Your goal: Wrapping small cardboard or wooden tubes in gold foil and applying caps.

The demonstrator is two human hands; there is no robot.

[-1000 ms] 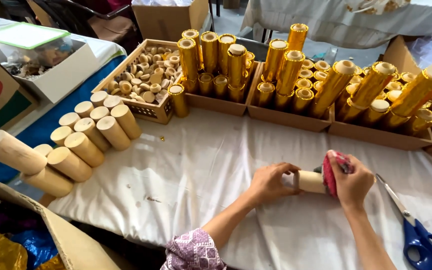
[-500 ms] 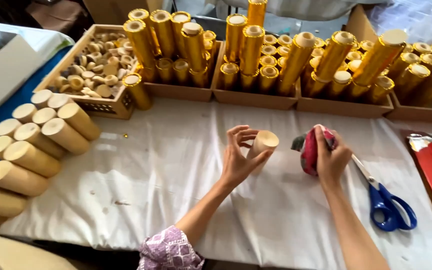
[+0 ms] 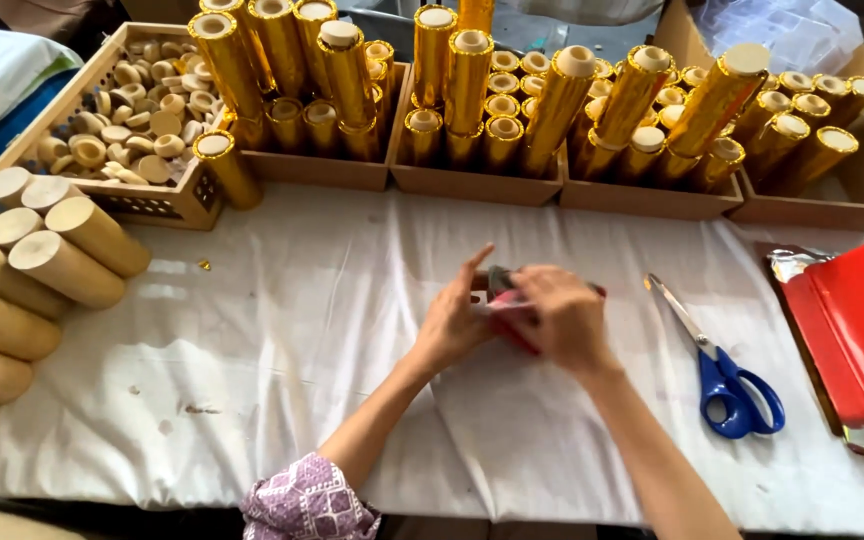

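Note:
My left hand (image 3: 457, 318) and my right hand (image 3: 558, 313) meet over the white cloth (image 3: 252, 350) at the table's middle. Together they grip a small cardboard tube with a red piece (image 3: 504, 298) pressed against it; most of the tube is hidden by my fingers. My left index finger points up. Blue-handled scissors (image 3: 720, 370) lie just right of my right hand.
Plain cardboard tubes (image 3: 52, 265) are stacked at the left. A wooden crate of small round caps (image 3: 132, 120) stands at the back left. Boxes of gold-wrapped tubes (image 3: 512, 110) line the back. Red foil sheets (image 3: 852, 325) lie at the right edge.
My hands came together: the tube in my left hand and the red piece in my right now touch. The view has moved closer and shifted right.

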